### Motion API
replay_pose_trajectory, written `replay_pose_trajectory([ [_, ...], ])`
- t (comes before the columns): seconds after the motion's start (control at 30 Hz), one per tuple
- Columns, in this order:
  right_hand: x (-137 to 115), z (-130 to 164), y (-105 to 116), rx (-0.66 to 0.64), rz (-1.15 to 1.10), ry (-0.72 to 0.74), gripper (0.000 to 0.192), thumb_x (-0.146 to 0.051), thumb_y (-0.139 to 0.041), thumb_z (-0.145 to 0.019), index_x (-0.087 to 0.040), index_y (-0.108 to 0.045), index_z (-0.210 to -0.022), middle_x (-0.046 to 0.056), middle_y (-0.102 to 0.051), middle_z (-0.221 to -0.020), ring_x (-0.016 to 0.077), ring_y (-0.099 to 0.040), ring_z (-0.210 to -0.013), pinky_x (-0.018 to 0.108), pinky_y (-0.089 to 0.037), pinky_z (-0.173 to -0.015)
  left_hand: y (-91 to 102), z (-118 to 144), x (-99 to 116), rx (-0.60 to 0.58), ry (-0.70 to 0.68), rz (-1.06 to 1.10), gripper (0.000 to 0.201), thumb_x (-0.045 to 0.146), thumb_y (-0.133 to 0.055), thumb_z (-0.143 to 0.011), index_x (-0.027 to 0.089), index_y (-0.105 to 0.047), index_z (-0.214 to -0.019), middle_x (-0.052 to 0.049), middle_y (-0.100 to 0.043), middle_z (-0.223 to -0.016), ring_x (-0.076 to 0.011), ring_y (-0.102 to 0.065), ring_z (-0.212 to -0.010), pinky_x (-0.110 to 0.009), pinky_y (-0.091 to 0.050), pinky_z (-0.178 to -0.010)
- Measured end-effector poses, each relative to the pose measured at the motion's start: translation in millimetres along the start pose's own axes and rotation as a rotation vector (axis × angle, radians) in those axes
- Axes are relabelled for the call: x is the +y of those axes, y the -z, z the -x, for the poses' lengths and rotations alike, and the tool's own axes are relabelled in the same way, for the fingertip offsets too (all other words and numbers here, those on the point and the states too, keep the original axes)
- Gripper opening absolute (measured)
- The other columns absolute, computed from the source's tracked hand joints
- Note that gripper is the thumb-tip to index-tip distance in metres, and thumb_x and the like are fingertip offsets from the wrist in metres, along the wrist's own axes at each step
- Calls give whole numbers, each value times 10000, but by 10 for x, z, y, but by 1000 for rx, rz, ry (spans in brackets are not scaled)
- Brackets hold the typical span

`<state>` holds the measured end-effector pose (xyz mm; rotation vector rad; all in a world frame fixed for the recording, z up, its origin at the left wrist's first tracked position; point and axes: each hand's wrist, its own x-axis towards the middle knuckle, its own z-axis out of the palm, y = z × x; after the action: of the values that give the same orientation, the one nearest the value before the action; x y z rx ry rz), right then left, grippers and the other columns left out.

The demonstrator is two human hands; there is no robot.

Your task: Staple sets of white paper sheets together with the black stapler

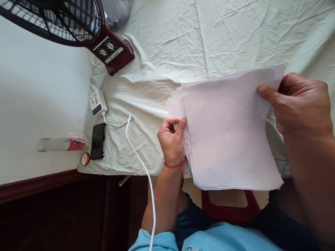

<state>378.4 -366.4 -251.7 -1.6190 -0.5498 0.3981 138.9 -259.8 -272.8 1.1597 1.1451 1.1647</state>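
Note:
Several sheets of white paper are held up over the front edge of the cloth-covered table, their left edges slightly fanned. My left hand, with a red string bracelet at the wrist, pinches the left edge of the sheets between thumb and fingers. At the upper right corner, my right hand grips the paper, thumb on top and fingers hidden behind. The right side of the sheets bends where it is held. No writing shows on the top sheet.
A dark red fan stands at the back left. Along the left lie a white power adapter, a black phone, a glass bottle and a red ring-shaped item. A white cable runs toward me. Below is a red stool.

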Motion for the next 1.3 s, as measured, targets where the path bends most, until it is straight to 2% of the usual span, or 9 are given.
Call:
replay_pose_trajectory([
  [0.1, 23, -34, -22, 47, -72, -12, 226, -106, -848, -783, -240, -866, -964, -18, -769, -851, 90, -651, -730, 234, -511, -641, 1, -5, 4, 16, -17, 3, 411, 405, -1018, -668, 184, -696, -794, 59, -577, -718, -73, -515, -679, -188, -447, -649],
  [0.27, 70, -92, -37, 118, -156, 10, 181, -74, -888, -710, -193, -818, -828, -14, -724, -751, 77, -615, -648, 241, -500, -595, 10, -11, -1, 21, -26, 15, 417, 406, -1022, -664, 185, -695, -797, 61, -562, -714, -71, -493, -670, -184, -430, -633],
  [0.43, 45, -72, -42, 67, -152, -24, 169, -109, -875, -763, -212, -838, -891, -13, -775, -832, 87, -656, -690, 238, -521, -608, 8, -3, 0, 0, -19, -3, 424, 422, -1014, -676, 192, -685, -814, 55, -573, -744, -77, -506, -686, -194, -442, -651],
  [0.63, -29, -30, -59, 38, -163, -74, 233, -18, -775, -799, -208, -854, -908, -15, -763, -824, 52, -628, -665, 200, -487, -608, 16, 4, -10, -24, -9, 10, 439, 413, -1009, -706, 195, -661, -860, 51, -573, -787, -80, -522, -716, -195, -463, -699],
  [0.8, -93, -2, -77, 26, -131, -111, 192, -39, -773, -816, -206, -851, -869, -17, -740, -789, 39, -585, -628, 179, -446, -559, 21, 8, -8, -39, -40, 24, 509, 377, -1009, -717, 226, -617, -1004, 60, -538, -802, -103, -598, -767, -215, -512, -748],
  [1.07, -5, -63, -43, 134, -88, -45, 135, -132, -807, -840, -232, -883, -890, -17, -683, -718, 12, -462, -542, 159, -339, -468, 21, 2, -6, -5, -4, 71, 825, 397, -1034, -675, 297, -539, -1328, 36, -703, -926, -159, -746, -892, -286, -604, -865],
  [1.17, 0, -60, -51, 119, -73, -67, 137, -146, -804, -849, -230, -887, -919, -14, -671, -698, 14, -447, -525, 164, -311, -450, 17, 8, -10, -42, 35, 81, 638, 429, -1009, -708, 241, -667, -1212, -26, -749, -1037, -179, -752, -973, -294, -607, -911],
  [1.23, -10, -47, -63, 95, -86, -88, 132, -144, -796, -855, -218, -885, -917, -7, -677, -709, 24, -480, -537, 172, -343, -457, 13, 12, -10, -58, 50, 88, 521, 432, -992, -730, 212, -706, -1105, -52, -754, -1104, -179, -743, -1016, -292, -601, -940],
  [1.3, -24, -32, -72, 78, -105, -99, 101, -137, -798, -849, -201, -873, -872, -4, -674, -712, 31, -507, -552, 176, -374, -471, 13, 11, -8, -28, 33, 80, 530, 401, -1002, -720, 223, -690, -1110, -13, -722, -1010, -148, -722, -954, -263, -591, -905],
])
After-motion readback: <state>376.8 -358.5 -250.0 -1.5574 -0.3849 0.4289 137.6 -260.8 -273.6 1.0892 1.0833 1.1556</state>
